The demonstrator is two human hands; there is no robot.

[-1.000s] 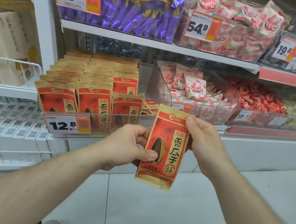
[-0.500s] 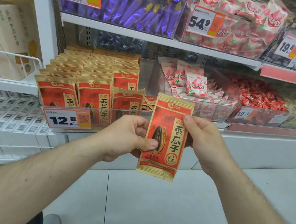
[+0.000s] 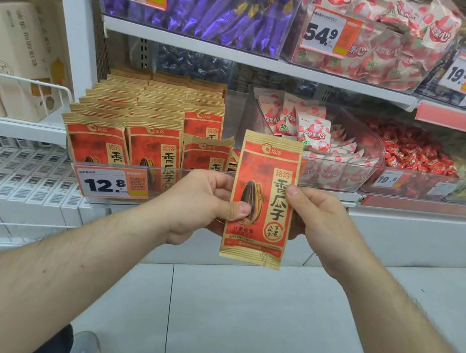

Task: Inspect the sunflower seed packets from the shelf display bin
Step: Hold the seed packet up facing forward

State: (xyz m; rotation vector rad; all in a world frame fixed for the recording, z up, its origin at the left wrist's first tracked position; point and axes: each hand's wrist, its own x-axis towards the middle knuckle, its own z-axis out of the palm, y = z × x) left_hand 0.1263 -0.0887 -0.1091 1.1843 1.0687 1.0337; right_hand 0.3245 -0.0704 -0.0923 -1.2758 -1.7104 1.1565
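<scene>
A red and tan sunflower seed packet [image 3: 267,162] is held upright in front of the shelf, printed face toward me. My left hand [image 3: 203,204] pinches its left edge, thumb over the printed seed. My right hand [image 3: 321,223] pinches its right edge with the thumb on the front. Behind them, the clear display bin [image 3: 167,189] holds several rows of the same packets [image 3: 150,127], standing upright, with a 12.8 price tag [image 3: 110,183] on its front.
To the right stand a clear bin of white and pink snack packs [image 3: 311,130] and a bin of red wrapped candies [image 3: 412,152]. The shelf above carries purple packs [image 3: 220,8]. White boxes [image 3: 18,182] fill the lower left. Pale floor tiles [image 3: 239,320] lie below.
The packet has turned from a slight tilt to nearly upright, and it has risen a little toward the bin. Both hands kept their hold throughout.
</scene>
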